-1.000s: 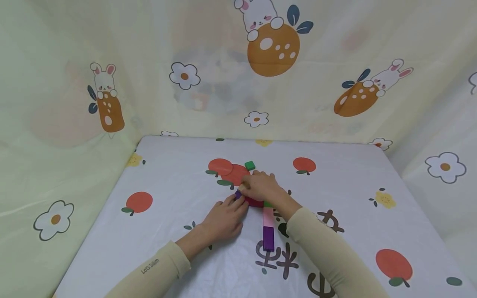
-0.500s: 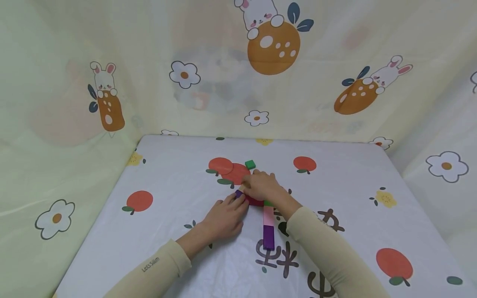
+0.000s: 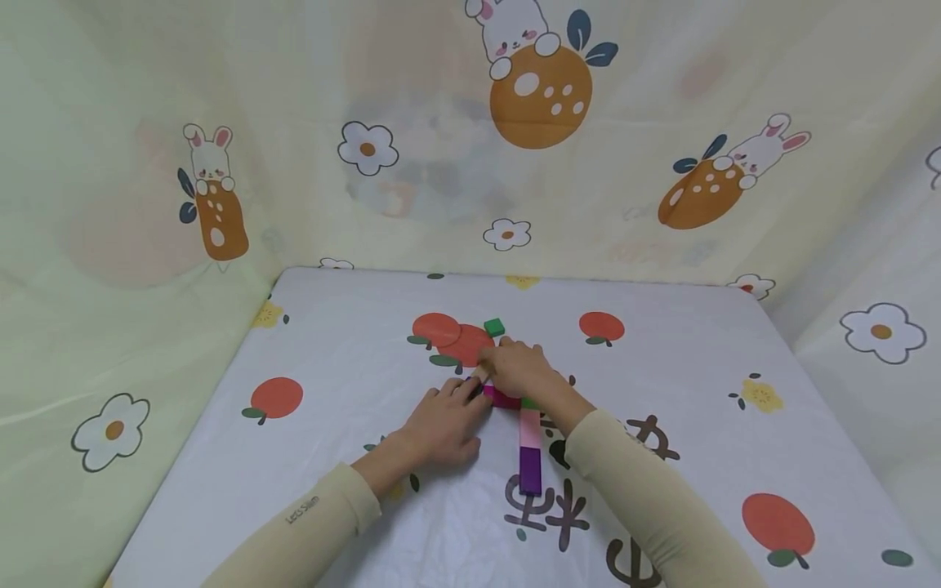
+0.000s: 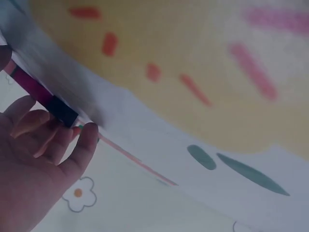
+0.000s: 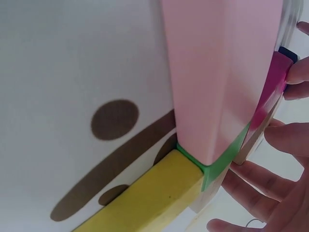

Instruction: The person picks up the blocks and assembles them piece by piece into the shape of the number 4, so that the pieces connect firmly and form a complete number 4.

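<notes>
My left hand point(image 3: 444, 425) has its fingertips against a dark purple block point(image 4: 63, 112), mostly covered by them in the head view. Its thumb lies apart from the block. My right hand point(image 3: 518, 371) pinches a plain wooden block point(image 5: 252, 139) beside a magenta block point(image 3: 503, 398). The magenta block joins the dark one at its far end in the right wrist view. Rightward, a green block point(image 3: 528, 403) meets a pink block point(image 3: 529, 429), and a purple block point(image 3: 530, 471) continues that row toward me. In the right wrist view, a yellow block point(image 5: 145, 198) touches the green corner.
A loose green block point(image 3: 494, 327) lies beyond my right hand. The white tabletop cloth point(image 3: 353, 327) carries printed fruit, flowers and dark lettering. Patterned curtains point(image 3: 412, 73) rise behind the table and at both sides.
My left fingers have shifted slightly and now cover more of the dark purple block. More of the magenta block shows beside them. My right hand has stayed nearly still.
</notes>
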`<state>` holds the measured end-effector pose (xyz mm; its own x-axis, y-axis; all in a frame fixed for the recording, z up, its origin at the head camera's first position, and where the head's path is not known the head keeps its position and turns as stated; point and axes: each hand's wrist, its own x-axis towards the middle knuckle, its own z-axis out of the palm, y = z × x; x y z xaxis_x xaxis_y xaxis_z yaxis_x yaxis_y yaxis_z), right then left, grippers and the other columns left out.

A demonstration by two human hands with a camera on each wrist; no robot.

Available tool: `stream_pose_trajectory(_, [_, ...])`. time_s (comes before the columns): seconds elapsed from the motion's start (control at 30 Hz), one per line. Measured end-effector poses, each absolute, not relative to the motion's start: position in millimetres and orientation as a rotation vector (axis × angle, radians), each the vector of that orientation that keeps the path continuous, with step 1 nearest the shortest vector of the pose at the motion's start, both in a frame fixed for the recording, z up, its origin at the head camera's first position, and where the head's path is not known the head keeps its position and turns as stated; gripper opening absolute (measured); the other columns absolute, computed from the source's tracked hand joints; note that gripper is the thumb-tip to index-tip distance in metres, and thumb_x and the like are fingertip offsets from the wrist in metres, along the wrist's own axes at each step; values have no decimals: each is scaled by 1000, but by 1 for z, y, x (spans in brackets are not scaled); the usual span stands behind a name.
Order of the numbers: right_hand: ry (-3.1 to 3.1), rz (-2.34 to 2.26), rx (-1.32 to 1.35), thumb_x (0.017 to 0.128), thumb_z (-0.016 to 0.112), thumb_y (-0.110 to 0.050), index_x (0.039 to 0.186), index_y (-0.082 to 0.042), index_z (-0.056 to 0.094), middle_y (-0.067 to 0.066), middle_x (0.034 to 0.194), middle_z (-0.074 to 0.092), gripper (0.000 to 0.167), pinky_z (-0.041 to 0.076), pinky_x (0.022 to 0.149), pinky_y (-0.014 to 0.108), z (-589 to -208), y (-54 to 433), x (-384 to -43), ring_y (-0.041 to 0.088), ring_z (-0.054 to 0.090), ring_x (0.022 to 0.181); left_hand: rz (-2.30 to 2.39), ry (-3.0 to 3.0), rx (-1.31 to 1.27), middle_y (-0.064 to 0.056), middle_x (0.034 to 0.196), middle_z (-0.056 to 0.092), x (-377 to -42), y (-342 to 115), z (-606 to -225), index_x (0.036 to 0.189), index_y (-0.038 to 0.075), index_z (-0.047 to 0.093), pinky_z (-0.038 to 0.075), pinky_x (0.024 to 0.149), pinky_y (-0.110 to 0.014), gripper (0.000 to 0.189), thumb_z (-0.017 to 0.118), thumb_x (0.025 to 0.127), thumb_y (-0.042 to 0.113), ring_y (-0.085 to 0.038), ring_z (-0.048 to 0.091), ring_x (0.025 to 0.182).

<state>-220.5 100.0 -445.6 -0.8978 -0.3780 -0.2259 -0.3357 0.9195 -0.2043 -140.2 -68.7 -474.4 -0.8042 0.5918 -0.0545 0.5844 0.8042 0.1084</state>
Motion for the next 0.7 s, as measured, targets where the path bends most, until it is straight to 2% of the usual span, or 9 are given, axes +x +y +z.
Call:
stream_pose_trajectory(0.2, [2796, -241, -517, 102, 59, -16, 139, -24, 66, 12, 132, 66, 37, 43, 105, 67, -443, 100, -221, 31, 60, 117, 118, 2901, 973, -10, 164, 38, -141, -69, -476, 145, 22, 51, 48, 108, -53, 55, 63, 94, 38, -32, 38, 146])
stream_pose_trajectory(0.5, [2782, -255, -580, 102, 59, -17, 133, -18, 68, 7, 120, 70, 32, 53, 96, 56, -437, 105, -228, 26, 60, 103, 94, 2909, 981, -9, 162, 39, -142, -69, -476, 140, 23, 52, 50, 105, -52, 49, 62, 94, 38, -31, 39, 143])
stream_pose_trajectory(0.63, [2806, -241, -598, 102, 56, -18, 137, -15, 66, 9, 127, 70, 36, 56, 94, 52, -435, 108, -231, 28, 61, 106, 86, 2910, 990, -9, 161, 40, -141, -69, -473, 138, 22, 53, 51, 102, -51, 47, 61, 94, 37, -31, 40, 143])
stream_pose_trajectory(0.7, [2813, -283, -553, 103, 55, -20, 142, -14, 63, 12, 133, 67, 40, 55, 97, 52, -433, 109, -232, 30, 62, 112, 82, 2915, 996, -9, 160, 41, -141, -70, -472, 137, 22, 53, 51, 101, -50, 47, 62, 93, 37, -31, 40, 142])
